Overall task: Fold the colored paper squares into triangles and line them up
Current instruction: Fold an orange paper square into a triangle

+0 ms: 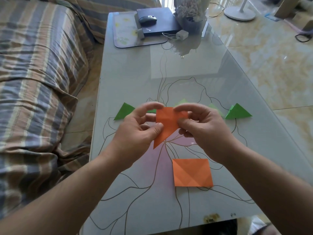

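Both of my hands hold one partly folded orange paper above the table. My left hand pinches its left edge between thumb and fingers, and my right hand pinches its right side. A flat orange square with crease lines lies on the glass table nearer to me. Behind my hands runs a row of folded green triangles: one at the left end, one at the right end, and paler ones partly hidden by my fingers.
A striped sofa runs along the table's left side. At the far end sit a placemat, a dark laptop with a mouse on it, a white charger and a wrapped bouquet. A fan base stands on the floor.
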Demonstrator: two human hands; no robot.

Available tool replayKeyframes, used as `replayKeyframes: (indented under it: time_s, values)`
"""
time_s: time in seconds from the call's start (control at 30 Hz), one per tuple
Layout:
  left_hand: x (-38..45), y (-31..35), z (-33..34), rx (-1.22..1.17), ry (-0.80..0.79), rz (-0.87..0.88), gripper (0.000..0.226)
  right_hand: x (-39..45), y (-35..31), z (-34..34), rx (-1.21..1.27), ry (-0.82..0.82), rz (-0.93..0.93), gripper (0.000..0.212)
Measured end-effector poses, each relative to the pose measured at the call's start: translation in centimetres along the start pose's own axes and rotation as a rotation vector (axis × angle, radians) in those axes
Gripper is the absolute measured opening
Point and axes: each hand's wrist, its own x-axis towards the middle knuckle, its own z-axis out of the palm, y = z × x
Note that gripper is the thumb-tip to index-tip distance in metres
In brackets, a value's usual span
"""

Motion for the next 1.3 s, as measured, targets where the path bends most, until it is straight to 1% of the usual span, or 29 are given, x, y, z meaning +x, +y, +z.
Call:
replayKeyframes:
  time_s: [0.07, 0.2, 0.3, 0.37, 0.47, 0.57, 0.67, 0.73, 0.8, 0.93, 1.0, 1.07, 1.13, 1.27, 1.3]
  values:
    - [-0.04, -0.02, 0.13, 0.017, 0.005, -0.005, 0.036, -0.11, 0.1, 0.11, -0.078, 0.018, -0.037, 0.016]
    - [-0.09, -0.09, 0.28, -0.021, 0.03, -0.03, 0.03, -0.23, 0.06, 0.02, -0.032, -0.01, -0.033, 0.018]
    - [-0.13, -0.1, 0.39, -0.049, 0.033, -0.024, 0.029, -0.29, 0.01, 0.01, -0.007, -0.007, -0.037, 0.025]
    - [-0.13, -0.07, 0.4, -0.064, 0.032, -0.017, 0.028, -0.28, 0.0, 0.02, 0.034, -0.009, -0.023, 0.035]
    - [-0.09, -0.07, 0.27, -0.03, 0.016, -0.006, 0.027, -0.16, 0.11, -0.1, 0.082, 0.005, 0.014, 0.051]
    - [-0.01, -0.1, -0.05, 0.001, -0.015, -0.006, 0.027, -0.02, 0.2, -0.25, 0.143, 0.017, 0.07, 0.058]
    - [0.05, 0.02, -0.41, 0.068, -0.048, 0.004, 0.022, 0.08, -0.01, -0.42, 0.175, -0.023, 0.145, 0.053]
    - [0.05, 0.09, -0.44, 0.101, -0.066, 0.001, 0.02, 0.09, -0.13, -0.55, 0.157, -0.04, 0.157, 0.049]
    - [0.01, 0.07, -0.31, 0.101, -0.057, -0.012, 0.019, 0.05, -0.12, -0.53, 0.116, -0.052, 0.133, 0.043]
    - [-0.09, 0.06, -0.17, 0.104, -0.017, -0.008, 0.024, -0.11, 0.19, -0.17, 0.097, -0.08, 0.064, 0.026]
    - [-0.06, 0.1, -0.19, 0.088, 0.01, 0.001, 0.026, -0.2, 0.18, -0.13, 0.066, -0.089, 0.025, 0.021]
    - [-0.06, 0.07, -0.16, 0.058, 0.047, 0.01, 0.026, -0.29, 0.19, -0.11, 0.028, -0.06, 0.008, 0.027]
    - [-0.04, 0.02, -0.12, 0.053, 0.078, 0.022, 0.026, -0.27, 0.32, -0.11, -0.045, -0.003, -0.005, 0.028]
    - [-0.01, -0.06, -0.02, 0.065, 0.098, 0.03, 0.021, -0.36, 0.35, -0.06, -0.151, 0.02, -0.039, 0.016]
    - [0.0, -0.11, -0.01, 0.079, 0.109, 0.029, 0.023, -0.39, 0.32, -0.06, -0.17, 0.023, -0.045, 0.013]
